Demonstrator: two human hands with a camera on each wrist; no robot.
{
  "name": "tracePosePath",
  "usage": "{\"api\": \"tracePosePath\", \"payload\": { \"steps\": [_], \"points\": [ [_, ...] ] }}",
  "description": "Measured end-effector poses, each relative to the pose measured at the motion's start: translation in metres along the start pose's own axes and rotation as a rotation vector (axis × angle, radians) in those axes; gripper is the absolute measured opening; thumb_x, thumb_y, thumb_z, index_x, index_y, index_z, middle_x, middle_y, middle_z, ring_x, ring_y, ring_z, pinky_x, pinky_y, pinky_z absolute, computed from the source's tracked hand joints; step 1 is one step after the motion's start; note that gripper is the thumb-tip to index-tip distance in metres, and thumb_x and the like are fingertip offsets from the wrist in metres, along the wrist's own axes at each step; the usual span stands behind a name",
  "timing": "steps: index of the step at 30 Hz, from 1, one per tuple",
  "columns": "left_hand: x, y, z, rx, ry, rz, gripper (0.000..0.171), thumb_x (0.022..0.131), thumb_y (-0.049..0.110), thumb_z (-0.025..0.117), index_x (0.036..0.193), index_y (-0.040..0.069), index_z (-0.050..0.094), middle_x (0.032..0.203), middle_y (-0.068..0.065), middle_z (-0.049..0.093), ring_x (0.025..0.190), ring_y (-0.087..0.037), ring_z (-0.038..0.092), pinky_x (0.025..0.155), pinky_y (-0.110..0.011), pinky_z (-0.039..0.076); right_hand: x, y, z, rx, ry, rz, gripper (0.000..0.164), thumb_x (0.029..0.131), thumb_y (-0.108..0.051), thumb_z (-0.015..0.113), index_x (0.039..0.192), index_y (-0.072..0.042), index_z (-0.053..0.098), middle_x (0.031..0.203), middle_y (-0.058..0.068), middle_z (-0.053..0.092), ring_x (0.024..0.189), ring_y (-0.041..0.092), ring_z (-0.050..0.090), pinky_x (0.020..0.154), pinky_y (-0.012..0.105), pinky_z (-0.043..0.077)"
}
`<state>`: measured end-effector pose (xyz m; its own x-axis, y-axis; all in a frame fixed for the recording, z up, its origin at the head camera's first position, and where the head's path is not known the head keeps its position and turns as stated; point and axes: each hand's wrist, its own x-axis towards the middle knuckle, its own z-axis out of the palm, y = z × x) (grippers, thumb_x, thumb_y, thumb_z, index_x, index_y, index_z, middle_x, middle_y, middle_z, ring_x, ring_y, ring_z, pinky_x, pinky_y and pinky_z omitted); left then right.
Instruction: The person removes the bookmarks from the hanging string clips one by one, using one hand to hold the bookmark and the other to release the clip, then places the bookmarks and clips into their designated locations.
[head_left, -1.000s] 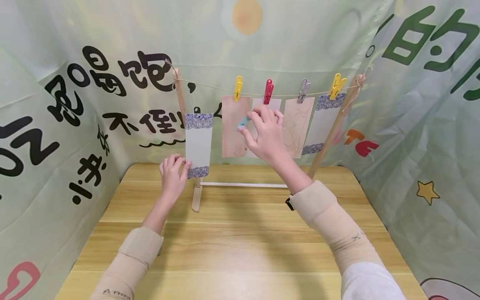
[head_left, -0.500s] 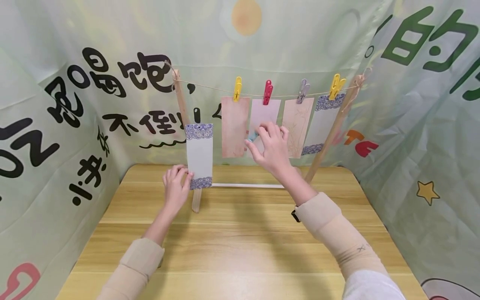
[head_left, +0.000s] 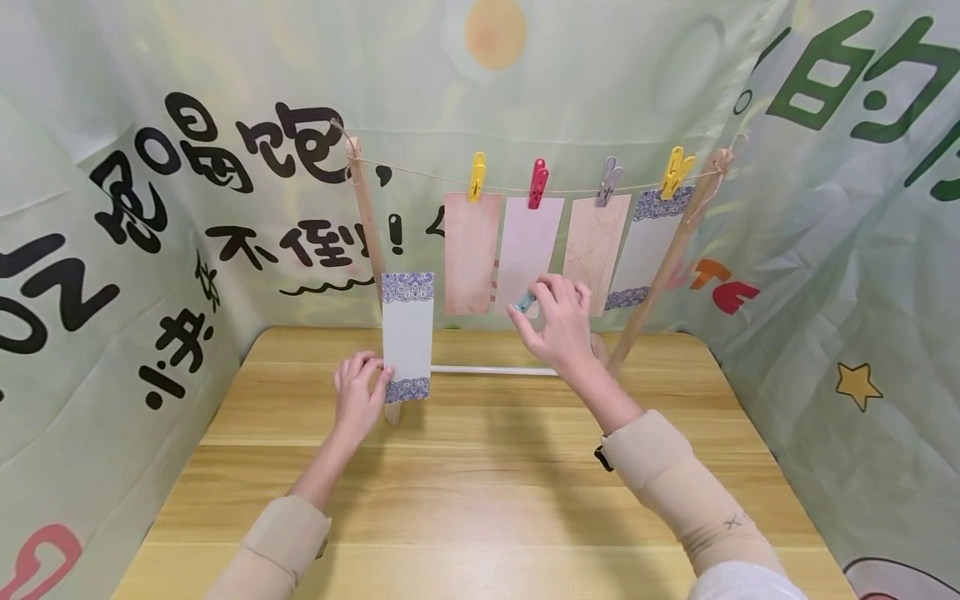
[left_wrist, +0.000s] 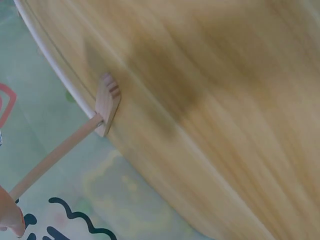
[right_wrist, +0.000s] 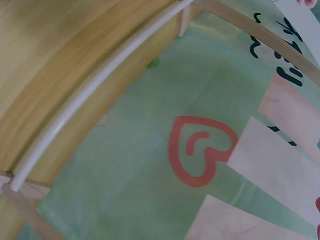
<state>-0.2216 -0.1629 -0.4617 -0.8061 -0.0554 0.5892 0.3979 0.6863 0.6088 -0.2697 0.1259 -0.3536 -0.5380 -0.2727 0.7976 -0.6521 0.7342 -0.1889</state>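
My left hand [head_left: 362, 396] pinches a white paper card [head_left: 408, 337] with blue patterned bands by its lower left edge, holding it upright in front of the rack's left post. In the left wrist view only a bit of the left hand [left_wrist: 10, 215] shows at the lower left corner. Between thumb and fingers of my right hand [head_left: 558, 321] is a small light-blue clothespin [head_left: 524, 302], just in front of the lower end of a hanging lilac card [head_left: 530, 250]. The right wrist view catches the white card [right_wrist: 300, 22] at its upper right.
A wooden rack with a left post [head_left: 363, 196], right post [head_left: 667, 267] and white crossbar [head_left: 495, 370] stands on the table [head_left: 465, 492]. Its string [head_left: 420, 172] carries several cards under clothespins, including a pink card [head_left: 472, 254] under a yellow clothespin [head_left: 477, 177]. Printed cloth surrounds the table.
Both hands have come down and toward me. The white card has dropped lower with the left hand; the right hand, still pinching the clothespin, has moved down and right, uncovering the lilac card.
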Motion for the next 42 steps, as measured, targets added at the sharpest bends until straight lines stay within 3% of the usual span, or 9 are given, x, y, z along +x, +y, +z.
{"api": "tracePosePath", "payload": {
  "steps": [12,26,42],
  "points": [
    [-0.021,-0.006,0.01,-0.009,-0.013,-0.005,0.012,0.084,0.007,0.061,0.086,-0.004,0.061,0.104,-0.023,0.056,0.098,-0.038,0.046,0.094,-0.056,0.021,-0.03,0.014,0.004,-0.037,-0.026,0.038,0.037,0.082,-0.038,0.055,0.088,-0.001,0.056,0.098,0.015,0.053,0.09,0.032,0.047,0.087,0.051,0.025],
    [-0.043,-0.009,0.021,-0.029,-0.035,-0.016,0.01,0.083,0.006,0.061,0.081,-0.003,0.06,0.1,-0.02,0.057,0.092,-0.036,0.047,0.093,-0.057,0.022,-0.059,0.021,0.005,-0.043,-0.114,0.136,0.031,0.082,-0.035,0.058,0.086,-0.004,0.055,0.1,0.013,0.052,0.09,0.032,0.048,0.089,0.051,0.024],
    [-0.066,-0.017,0.029,-0.013,-0.089,-0.073,0.01,0.084,0.008,0.06,0.08,-0.001,0.06,0.101,-0.018,0.056,0.099,-0.037,0.046,0.095,-0.057,0.02,-0.096,0.027,0.013,-0.057,-0.127,0.198,0.03,0.082,-0.035,0.058,0.082,-0.005,0.053,0.098,0.013,0.052,0.089,0.032,0.048,0.088,0.053,0.025]
  ]
}}
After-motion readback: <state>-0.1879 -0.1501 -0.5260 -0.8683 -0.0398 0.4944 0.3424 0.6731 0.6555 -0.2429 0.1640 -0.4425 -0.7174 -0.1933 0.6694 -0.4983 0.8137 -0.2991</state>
